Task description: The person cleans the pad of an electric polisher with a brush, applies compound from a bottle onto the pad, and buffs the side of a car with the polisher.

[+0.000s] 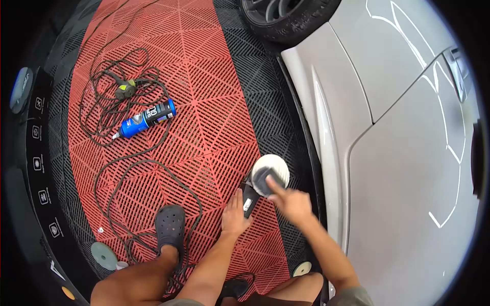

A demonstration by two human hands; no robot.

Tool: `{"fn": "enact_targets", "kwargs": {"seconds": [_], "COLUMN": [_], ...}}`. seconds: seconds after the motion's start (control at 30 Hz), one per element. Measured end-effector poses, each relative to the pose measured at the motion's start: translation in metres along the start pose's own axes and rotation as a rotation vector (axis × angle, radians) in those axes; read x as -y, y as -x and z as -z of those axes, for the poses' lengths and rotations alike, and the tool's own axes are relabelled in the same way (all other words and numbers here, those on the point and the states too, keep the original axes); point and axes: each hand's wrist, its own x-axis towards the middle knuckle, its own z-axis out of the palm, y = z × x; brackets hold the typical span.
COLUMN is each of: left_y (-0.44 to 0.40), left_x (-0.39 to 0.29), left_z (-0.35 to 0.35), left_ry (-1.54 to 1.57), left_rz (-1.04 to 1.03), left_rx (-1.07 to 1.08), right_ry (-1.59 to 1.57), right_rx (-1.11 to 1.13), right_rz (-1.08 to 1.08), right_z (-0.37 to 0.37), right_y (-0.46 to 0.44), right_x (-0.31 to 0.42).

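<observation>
My left hand is closed around the black body of a polisher held low over the floor. At the polisher's far end, a round white polishing pad faces up. My right hand, smeared by motion, reaches over the pad with a finger stretched forward. Under that finger is a dark, blurred block-like tool lying across the pad; whether it is a brush I cannot make out. The grip of the other right-hand fingers is partly hidden.
A silver car with white tape lines stands on the right, its wheel at the top. A blue-and-black bottle and a coiled cable lie on the red floor grating. A greenish pad lies lower left.
</observation>
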Motion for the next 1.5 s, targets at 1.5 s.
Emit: {"fn": "enact_targets", "kwargs": {"seconds": [1.5], "left_y": [-0.009], "left_x": [0.001], "left_z": [0.0], "left_ry": [0.046], "left_rz": [-0.031], "left_rx": [-0.059], "right_ry": [0.01], "right_rx": [-0.005], "right_rz": [0.036], "right_z": [0.0], "right_y": [-0.015], "right_x": [0.004]}}
